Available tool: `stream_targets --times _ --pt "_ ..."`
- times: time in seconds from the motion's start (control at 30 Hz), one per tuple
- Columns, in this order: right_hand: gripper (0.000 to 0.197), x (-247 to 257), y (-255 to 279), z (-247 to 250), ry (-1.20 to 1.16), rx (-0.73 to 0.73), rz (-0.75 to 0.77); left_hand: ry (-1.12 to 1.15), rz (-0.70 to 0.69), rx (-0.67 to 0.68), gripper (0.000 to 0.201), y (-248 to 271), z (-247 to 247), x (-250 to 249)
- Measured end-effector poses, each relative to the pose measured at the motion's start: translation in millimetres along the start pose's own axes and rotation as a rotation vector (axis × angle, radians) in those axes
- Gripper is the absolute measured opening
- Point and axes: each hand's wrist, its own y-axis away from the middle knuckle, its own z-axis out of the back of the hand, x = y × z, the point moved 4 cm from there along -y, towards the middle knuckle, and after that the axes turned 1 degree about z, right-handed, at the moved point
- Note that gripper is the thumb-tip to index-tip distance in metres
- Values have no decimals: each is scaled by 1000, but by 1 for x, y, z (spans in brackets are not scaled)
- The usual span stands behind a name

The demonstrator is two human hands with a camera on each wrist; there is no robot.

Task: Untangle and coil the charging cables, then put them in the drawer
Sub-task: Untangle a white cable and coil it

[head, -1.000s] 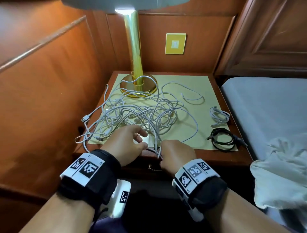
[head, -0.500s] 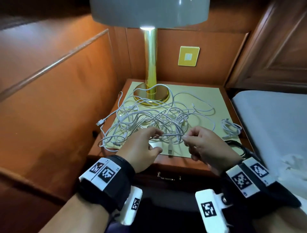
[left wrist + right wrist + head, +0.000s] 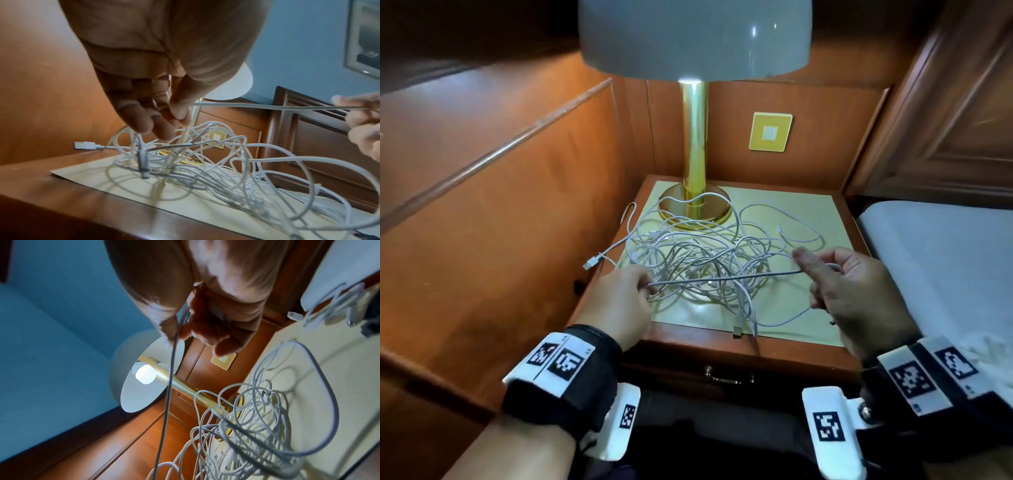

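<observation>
Between the two hands, in front of the lamp [image 3: 694, 144], one strand [image 3: 726, 277] is stretched nearly level, running left to right above the tangle [image 3: 698, 267] of white cables on the nightstand [image 3: 722, 346]. The left hand [image 3: 616, 301] pinches its near-lamp-left end between thumb and fingertips [image 3: 164, 128]; the wrist view shows the thumb pressed over the strand while the other fingers curl beneath it. The right hand [image 3: 852, 294] grasps the other end, thumb and forefinger closed on it, the remaining fingers loosely curled; from that wrist the strand [image 3: 170, 386] drops away from the fingers toward the heap.

The tangle lies in front of the lamp base, some loops draped against it, on a pale mat [image 3: 801, 308]. One plug [image 3: 589, 264] sticks out past the nightstand's left edge, another [image 3: 737, 327] rests on its front edge. The drawer [image 3: 726, 373] below the top is closed.

The relation that matters: the taut strand's long axis runs side to side, and the knot sits just behind and below it, toward the lamp. From the left hand the strand seems to continue down into the heap, so that hand is the nearer one to the snarl, and the right hand looks like the free, pulling end. My reading is that the job is at an early stage: one cable is being singled out, nothing is coiled here. Pulling straight along the axis would likely tighten crossings; lifting the strand up and toward the person, away from the lamp, seems the better way to see which loops ride on it.
</observation>
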Motion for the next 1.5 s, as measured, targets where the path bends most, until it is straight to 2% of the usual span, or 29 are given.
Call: stream_targets --times 0.03,0.13,0.23,0.3,0.33,0.4,0.5,0.57,0.63,0.67,0.7,0.73,0.77,0.8,0.87,0.93,1.03,1.13,1.2,1.23,1.3,1.33,1.4,1.47,1.5 --pt "48 -1 0 1 -71 -28 -33 13 18 -26 20 -1 4 4" --pt "29 -2 2 -5 -428 -58 -171 6 21 -77 15 2 10 9" --pt "19 5 9 -18 -885 27 -310 -13 0 -90 10 3 11 9" --pt "22 15 16 -24 -948 127 -304 -15 -23 -75 9 2 9 7" --pt "25 17 20 -27 -862 169 -271 -12 -45 -69 9 2 8 6" --pt "30 19 27 -34 -535 242 -157 -6 -99 -64 11 2 7 3" --pt "25 10 38 -51 186 333 72 17 -185 -45 17 3 5 2" --pt "44 -2 44 -65 541 435 115 37 -241 -29 18 4 3 0" --pt "65 -11 48 -77 627 551 106 56 -289 -16 17 6 2 -2" --pt "65 -13 50 -82 601 601 106 71 -308 -22 15 7 2 -3" --pt "57 -12 52 -88 545 638 108 90 -321 -35 15 7 3 -3" --pt "42 -10 53 -91 489 648 127 109 -331 -55 14 8 3 -4" --pt "25 -3 53 -93 445 619 164 123 -334 -73 14 7 4 -3" --pt "18 2 50 -91 407 558 206 126 -328 -84 14 6 4 -1" --pt "33 11 44 -84 277 413 220 94 -284 -72 10 2 3 6" --pt "47 17 38 -72 55 273 168 33 -229 -58 6 -3 3 16" --pt "42 16 29 -55 -308 148 9 6 -210 -98 5 -8 5 25" --pt "13 15 24 -57 -824 178 -195 -2 -233 -90 4 -9 2 21" --pt "9 22 25 -61 -1048 243 -263 -15 -245 -85 4 -8 -1 17" --pt "14 24 26 -61 -1098 264 -266 -12 -252 -92 5 -9 -1 16" --pt "26 27 29 -60 -1025 263 -281 11 -286 -107 10 -9 -1 14" --pt "28 26 31 -60 -889 252 -283 14 -313 -107 14 -9 -1 14" --pt "23 17 33 -66 -509 270 -262 4 -355 -91 19 -7 -2 12" --pt "5 6 35 -76 -103 329 -187 12 -380 -74 19 -4 -5 10" --pt "13 0 36 -82 74 375 -128 29 -391 -67 20 -3 -6 9"
